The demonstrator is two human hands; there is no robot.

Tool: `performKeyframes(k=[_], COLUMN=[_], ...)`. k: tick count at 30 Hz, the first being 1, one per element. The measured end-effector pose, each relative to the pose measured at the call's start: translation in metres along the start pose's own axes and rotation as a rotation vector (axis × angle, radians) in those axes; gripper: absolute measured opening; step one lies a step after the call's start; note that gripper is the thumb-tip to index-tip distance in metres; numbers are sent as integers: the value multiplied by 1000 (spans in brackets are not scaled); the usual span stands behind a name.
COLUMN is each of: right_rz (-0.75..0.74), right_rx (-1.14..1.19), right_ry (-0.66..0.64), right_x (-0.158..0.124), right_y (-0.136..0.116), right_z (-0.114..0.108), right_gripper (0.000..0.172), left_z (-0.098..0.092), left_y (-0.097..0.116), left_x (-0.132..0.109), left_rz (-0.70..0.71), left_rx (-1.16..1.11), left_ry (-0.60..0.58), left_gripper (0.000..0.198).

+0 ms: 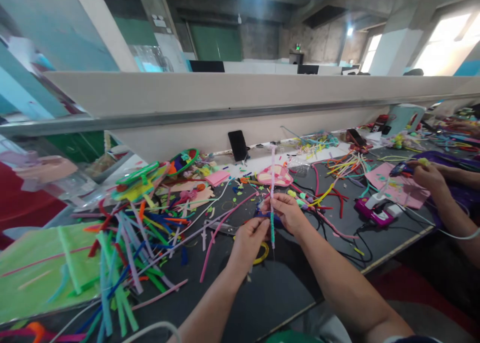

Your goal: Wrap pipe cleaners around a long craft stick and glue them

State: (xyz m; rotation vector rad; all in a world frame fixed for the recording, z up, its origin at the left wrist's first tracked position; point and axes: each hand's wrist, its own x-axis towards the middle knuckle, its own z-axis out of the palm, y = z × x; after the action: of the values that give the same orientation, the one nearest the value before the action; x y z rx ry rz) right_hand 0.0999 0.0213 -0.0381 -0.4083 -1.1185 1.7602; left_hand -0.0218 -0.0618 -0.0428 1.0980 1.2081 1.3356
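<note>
My right hand [288,212] pinches an upright pipe cleaner [273,173], pale pink above the fingers and teal below. Close on its left, my left hand [250,237] has thumb and forefinger pressed together at the teal part; whether they grip the pipe cleaner itself or a small piece beside it is hard to see. Under the hands lies a yellow ring-shaped handle [265,254], partly hidden. A long pink pipe cleaner [210,243] rests on the dark table [262,303] left of my left hand.
Many coloured pipe cleaners [127,253] are heaped at left by a green sheet [22,268]. A phone [237,145] leans against the partition [180,138]. At right are a purple power strip [377,215] with cables and another person's hands [431,178].
</note>
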Motion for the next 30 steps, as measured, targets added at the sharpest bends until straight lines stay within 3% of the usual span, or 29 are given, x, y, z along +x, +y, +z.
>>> performKeyframes(k=[4,7,11,16,22,30], right_rz=[-48,-62,-43,-63,-23,-11], right_rx=[17,17,41,28,1,-41], right_ry=[36,31,-8,-20,11,-74], right_x=[1,1,0,1,1,1], right_y=[-4,-4,-4,-6,-3,6], right_z=[-2,-2,0,0,4,3], right_gripper=[19,20,18,15,14,15], left_z=[-16,-20,-15,-14,-27,-40], left_y=[8,19,36,48,47,42], left_x=[10,20,38,60,68,72], left_rz=[54,53,92,156,225,266], left_rx=[-24,-90,-147,-257,-306,-360], left_ry=[140,159,115,-21,-95,-126], left_gripper=[39,43,42,36,23,20])
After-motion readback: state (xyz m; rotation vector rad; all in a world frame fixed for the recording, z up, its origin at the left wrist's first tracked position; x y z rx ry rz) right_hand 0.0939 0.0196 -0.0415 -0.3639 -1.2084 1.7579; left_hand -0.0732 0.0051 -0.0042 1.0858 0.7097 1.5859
